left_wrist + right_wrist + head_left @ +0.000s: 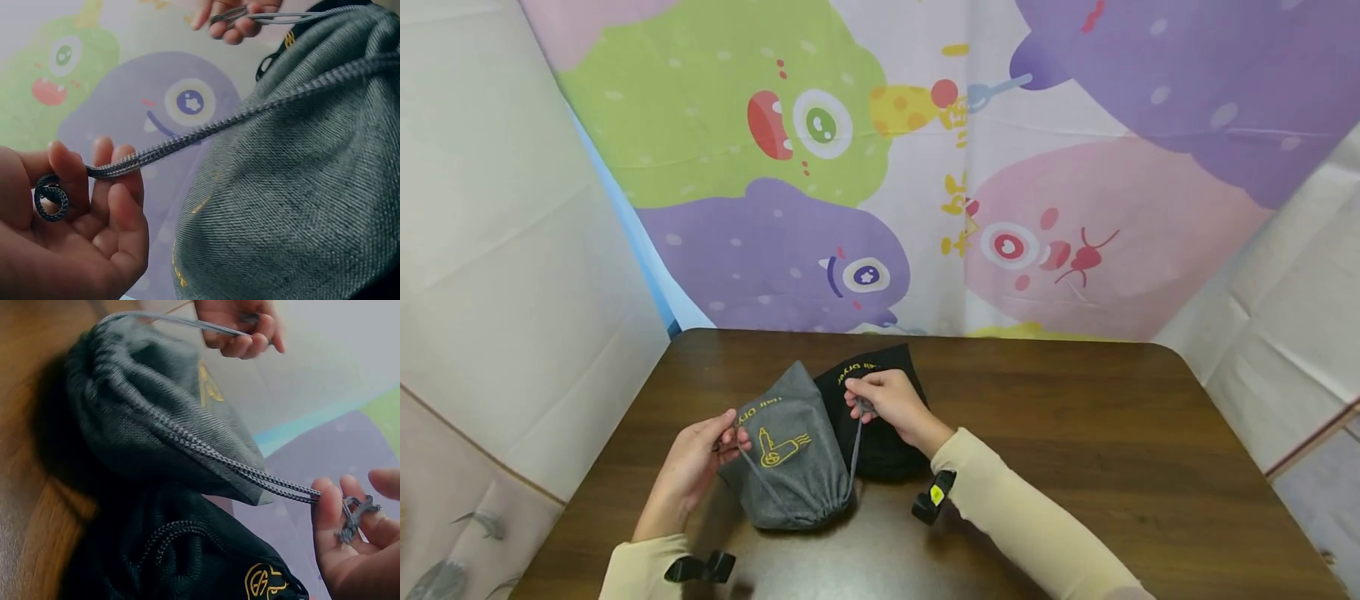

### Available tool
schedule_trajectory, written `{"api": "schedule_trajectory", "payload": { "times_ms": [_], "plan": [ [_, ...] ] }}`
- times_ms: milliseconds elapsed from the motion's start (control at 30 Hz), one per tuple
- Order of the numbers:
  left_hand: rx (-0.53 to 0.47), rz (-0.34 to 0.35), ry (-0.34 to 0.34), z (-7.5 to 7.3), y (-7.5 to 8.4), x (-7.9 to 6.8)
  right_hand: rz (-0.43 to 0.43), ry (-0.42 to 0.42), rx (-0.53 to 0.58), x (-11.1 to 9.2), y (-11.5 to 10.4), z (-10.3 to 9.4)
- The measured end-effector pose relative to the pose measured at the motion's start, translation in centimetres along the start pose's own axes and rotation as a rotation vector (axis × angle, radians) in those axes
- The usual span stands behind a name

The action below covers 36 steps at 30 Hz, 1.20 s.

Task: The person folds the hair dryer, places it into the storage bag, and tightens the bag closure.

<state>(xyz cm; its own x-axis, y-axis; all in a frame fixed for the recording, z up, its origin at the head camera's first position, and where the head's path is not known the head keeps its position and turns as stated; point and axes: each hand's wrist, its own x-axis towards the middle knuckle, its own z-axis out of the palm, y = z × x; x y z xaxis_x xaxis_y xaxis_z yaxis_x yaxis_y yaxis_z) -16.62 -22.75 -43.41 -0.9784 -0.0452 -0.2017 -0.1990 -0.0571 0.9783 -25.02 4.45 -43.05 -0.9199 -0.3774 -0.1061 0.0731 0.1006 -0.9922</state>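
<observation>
A grey drawstring bag (797,475) with a yellow hair dryer print stands on the table, its gathered mouth toward the person. My left hand (688,462) pinches one grey cord (206,130) at the bag's left, the looped end curling past the thumb in the left wrist view. On the other side my right hand (891,404) grips the second cord (250,475); its knotted end (353,525) pokes out between the fingers. Both cords look taut and the bag's mouth is puckered. Behind it lies a black drawstring bag (887,457) with yellow lettering, partly covered by the grey one and the right hand.
The brown wooden table (1075,450) extends on both sides of the bags. A cartoon-printed cloth (820,275) hangs along its far edge, with pale cloth walls (512,208) at the sides. Each wrist wears a black strap mount (934,497).
</observation>
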Motion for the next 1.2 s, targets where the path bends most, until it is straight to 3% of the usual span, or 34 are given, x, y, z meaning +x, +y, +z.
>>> {"api": "schedule_trajectory", "payload": {
  "times_ms": [300,533,667,833,1200],
  "plan": [
    [0.114,-0.026,0.119,0.8,0.1,0.6,-0.17,-0.114,-0.281,-0.1,-0.2,1.8],
    [0.143,-0.027,0.133,0.9,0.1,0.5,-0.285,-0.174,-0.52,-0.3,-0.3,3.5],
    [0.127,-0.018,0.132,1.0,0.0,0.4,-0.34,-0.187,-0.718,-0.5,0.0,4.5],
    [0.138,0.011,0.165,1.3,-0.1,0.3,-0.398,-0.177,-0.951,-1.0,-0.3,5.4],
    [0.121,0.045,0.233,2.0,-0.3,0.2,-0.509,-0.091,-1.193,-1.7,-1.1,5.1]
  ]
}}
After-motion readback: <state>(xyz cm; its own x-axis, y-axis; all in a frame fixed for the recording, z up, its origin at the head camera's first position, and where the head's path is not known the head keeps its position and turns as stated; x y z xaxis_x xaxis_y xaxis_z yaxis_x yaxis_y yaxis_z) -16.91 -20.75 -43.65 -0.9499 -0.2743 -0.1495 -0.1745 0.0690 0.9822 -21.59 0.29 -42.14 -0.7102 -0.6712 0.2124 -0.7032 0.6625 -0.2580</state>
